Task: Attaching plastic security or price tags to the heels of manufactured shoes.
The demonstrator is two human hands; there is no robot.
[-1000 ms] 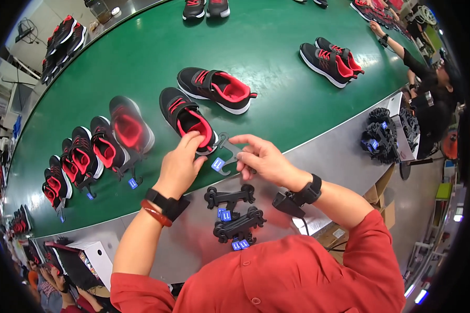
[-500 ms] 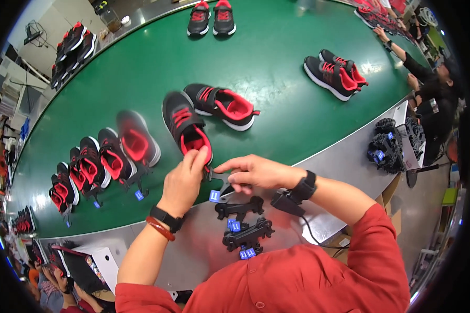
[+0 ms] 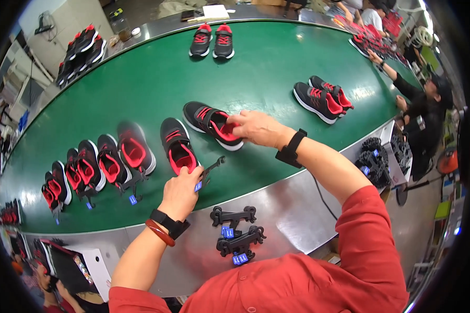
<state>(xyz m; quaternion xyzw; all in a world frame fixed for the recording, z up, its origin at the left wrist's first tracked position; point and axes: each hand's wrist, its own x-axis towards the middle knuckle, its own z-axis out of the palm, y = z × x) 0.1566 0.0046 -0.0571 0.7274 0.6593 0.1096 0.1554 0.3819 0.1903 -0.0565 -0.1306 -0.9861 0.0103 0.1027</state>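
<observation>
Your right hand [image 3: 261,129] has left the black hanger [image 3: 212,166] for the second shoe [image 3: 199,115], fingers at its opening, grip unclear, putting a hand on each shoe of the pair. Your left hand [image 3: 180,195] pinches the first shoe [image 3: 173,134] at the heel on the green table [image 3: 256,78]; the hanger's blue tag [image 3: 198,186] bears white print.

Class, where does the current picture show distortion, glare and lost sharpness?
In the head view, the green table bows along its far edge; also there, the counter glares right of the near hangers, and the left row's rightmost shoe looks hazier than the shoe by the left hand.
</observation>
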